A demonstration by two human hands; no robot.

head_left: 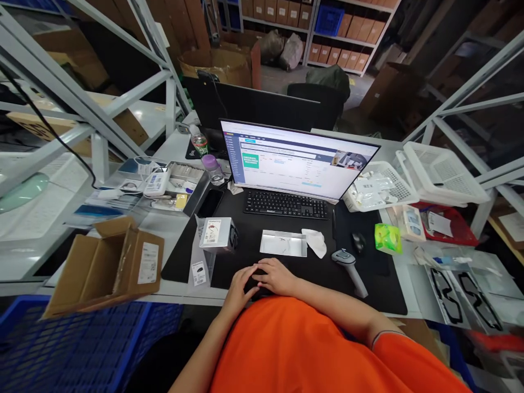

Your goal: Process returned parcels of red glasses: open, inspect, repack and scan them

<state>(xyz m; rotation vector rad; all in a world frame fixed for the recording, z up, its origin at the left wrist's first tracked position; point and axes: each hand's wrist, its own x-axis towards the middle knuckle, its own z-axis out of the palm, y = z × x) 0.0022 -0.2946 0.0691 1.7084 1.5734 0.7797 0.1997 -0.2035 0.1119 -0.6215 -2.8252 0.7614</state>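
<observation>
Both my hands meet at the near edge of a black desk mat (380, 284), close to my orange shirt. My left hand (239, 288) and my right hand (276, 275) are curled round a small dark object between them that I cannot make out. Just beyond the fingers lies a shallow silver tray (284, 243) with a crumpled white cloth (316, 241) at its right end. A grey handheld barcode scanner (350, 267) lies right of my right hand. A small boxed item (216, 233) stands left of the tray, behind a clear tagged packet (200, 267).
A monitor (295, 161) and black keyboard (285, 204) stand behind the tray. An open cardboard box (106, 265) sits at the left over a blue crate (61, 349). White baskets (444, 174), a green packet (387, 238), a mouse (358, 242) and bagged glasses (462, 300) fill the right. A phone (210, 202) and bottle (213, 169) lie left.
</observation>
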